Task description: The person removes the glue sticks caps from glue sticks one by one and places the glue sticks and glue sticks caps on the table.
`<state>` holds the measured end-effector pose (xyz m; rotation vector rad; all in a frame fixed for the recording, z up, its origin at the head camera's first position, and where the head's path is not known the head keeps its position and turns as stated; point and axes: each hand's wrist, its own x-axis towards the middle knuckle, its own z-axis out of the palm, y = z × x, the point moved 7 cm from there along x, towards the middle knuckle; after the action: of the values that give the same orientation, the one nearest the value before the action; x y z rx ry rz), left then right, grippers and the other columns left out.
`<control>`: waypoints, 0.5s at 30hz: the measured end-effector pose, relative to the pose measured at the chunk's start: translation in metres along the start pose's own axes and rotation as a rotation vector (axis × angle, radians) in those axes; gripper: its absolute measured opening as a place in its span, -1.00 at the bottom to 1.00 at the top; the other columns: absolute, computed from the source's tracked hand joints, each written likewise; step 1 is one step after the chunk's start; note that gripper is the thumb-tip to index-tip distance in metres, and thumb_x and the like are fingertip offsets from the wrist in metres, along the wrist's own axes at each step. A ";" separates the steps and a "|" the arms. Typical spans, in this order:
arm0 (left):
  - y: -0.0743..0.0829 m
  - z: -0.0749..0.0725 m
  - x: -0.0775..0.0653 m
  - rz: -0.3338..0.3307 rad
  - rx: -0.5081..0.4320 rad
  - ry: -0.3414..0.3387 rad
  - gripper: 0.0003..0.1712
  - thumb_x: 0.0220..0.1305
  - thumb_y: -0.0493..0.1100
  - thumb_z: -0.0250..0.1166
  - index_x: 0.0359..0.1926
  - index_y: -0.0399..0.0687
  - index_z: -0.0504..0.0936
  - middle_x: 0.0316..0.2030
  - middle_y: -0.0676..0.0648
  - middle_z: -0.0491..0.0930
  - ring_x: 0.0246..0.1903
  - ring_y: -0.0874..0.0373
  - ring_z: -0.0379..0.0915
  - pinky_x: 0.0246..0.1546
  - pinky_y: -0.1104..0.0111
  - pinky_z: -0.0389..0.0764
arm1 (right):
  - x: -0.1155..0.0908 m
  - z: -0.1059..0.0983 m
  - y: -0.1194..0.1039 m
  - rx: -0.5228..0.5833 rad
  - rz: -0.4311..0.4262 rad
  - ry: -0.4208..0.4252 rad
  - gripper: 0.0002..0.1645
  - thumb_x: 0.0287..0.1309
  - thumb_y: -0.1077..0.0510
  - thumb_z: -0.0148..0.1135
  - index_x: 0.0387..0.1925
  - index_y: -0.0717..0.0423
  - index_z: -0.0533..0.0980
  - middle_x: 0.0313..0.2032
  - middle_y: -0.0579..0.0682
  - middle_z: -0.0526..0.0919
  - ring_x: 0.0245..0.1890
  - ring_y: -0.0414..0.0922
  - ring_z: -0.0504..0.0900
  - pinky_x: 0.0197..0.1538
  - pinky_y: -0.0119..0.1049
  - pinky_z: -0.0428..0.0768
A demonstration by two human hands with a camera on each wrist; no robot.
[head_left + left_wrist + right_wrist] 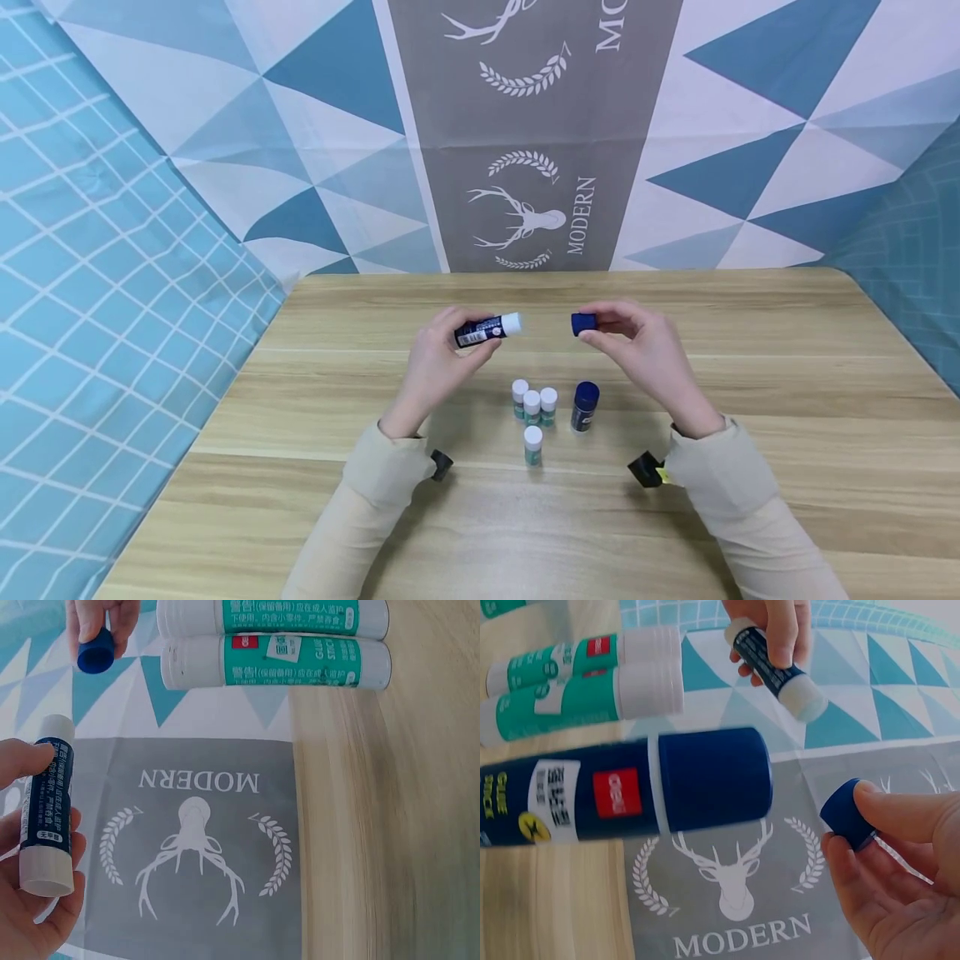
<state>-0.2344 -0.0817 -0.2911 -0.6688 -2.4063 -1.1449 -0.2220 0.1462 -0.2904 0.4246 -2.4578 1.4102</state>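
In hands (438, 354) (647, 343): cap (847, 814), glue stick (49, 796) marked "无甲醛"; standing stick (626, 791), "deli".

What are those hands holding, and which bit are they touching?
The left hand holds an uncapped glue stick around its dark, labelled middle; the right hand pinches a blue cap by its sides.

Room lies between the held uncapped glue stick (480, 331) and blue cap (583, 324). Between the wrists (693, 414), four upright green glue sticks (532, 407) and a blue-capped glue stick (585, 407) block the tabletop (810, 383); its outer sides offer passage.
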 end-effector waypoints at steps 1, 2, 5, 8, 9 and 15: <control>-0.001 -0.001 0.000 -0.004 0.001 0.003 -0.67 0.00 -0.17 0.39 -0.15 -0.08 0.61 -0.24 -0.04 0.59 -0.29 0.19 0.48 -0.31 0.37 0.52 | 0.000 -0.001 0.001 -0.008 0.004 0.002 -0.69 0.03 0.16 0.29 -0.13 0.12 0.57 -0.21 0.08 0.62 -0.26 -0.05 0.64 -0.27 -0.61 0.50; -0.003 -0.001 0.001 -0.011 0.003 0.006 -0.67 0.00 -0.17 0.39 -0.15 -0.09 0.61 -0.24 -0.04 0.60 -0.28 0.18 0.48 -0.30 0.36 0.52 | 0.001 -0.002 0.002 -0.013 0.008 0.005 -0.69 0.03 0.16 0.29 -0.13 0.12 0.57 -0.21 0.08 0.62 -0.26 -0.05 0.63 -0.27 -0.61 0.50; -0.006 -0.003 0.002 -0.021 0.014 0.019 -0.66 -0.01 -0.15 0.39 -0.15 -0.08 0.61 -0.24 -0.05 0.61 -0.27 0.15 0.50 -0.15 0.32 0.42 | 0.002 -0.006 0.004 -0.032 0.019 0.013 -0.70 0.03 0.16 0.29 -0.13 0.11 0.57 -0.20 0.06 0.62 -0.24 -0.05 0.63 -0.27 -0.59 0.50; -0.009 -0.005 0.002 -0.023 0.033 0.031 -0.65 -0.03 -0.14 0.40 -0.15 -0.07 0.61 -0.24 -0.04 0.63 -0.27 0.13 0.50 -0.10 0.28 0.29 | 0.002 -0.008 0.006 -0.056 0.030 0.021 -0.69 0.04 0.17 0.28 -0.12 0.11 0.57 -0.17 0.06 0.61 -0.22 -0.05 0.63 -0.26 -0.58 0.50; -0.010 -0.006 0.002 -0.020 0.040 0.037 -0.65 -0.03 -0.14 0.40 -0.15 -0.07 0.62 -0.24 -0.04 0.63 -0.27 0.13 0.50 -0.10 0.27 0.25 | 0.002 -0.009 0.006 -0.065 0.033 0.022 -0.69 0.05 0.17 0.28 -0.11 0.12 0.56 -0.16 0.06 0.61 -0.21 -0.05 0.62 -0.26 -0.58 0.50; -0.017 -0.009 0.003 -0.039 0.035 0.065 -0.66 -0.04 -0.12 0.41 -0.17 -0.06 0.63 -0.29 -0.03 0.65 -0.30 0.16 0.51 -0.11 0.27 0.17 | 0.004 -0.014 0.010 -0.118 0.015 0.042 -0.65 0.06 0.23 0.25 -0.06 0.14 0.55 -0.15 0.08 0.61 -0.23 -0.05 0.59 -0.28 -0.60 0.45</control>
<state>-0.2452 -0.0977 -0.2941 -0.5672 -2.3886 -1.1200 -0.2282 0.1623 -0.2897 0.3478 -2.4994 1.2592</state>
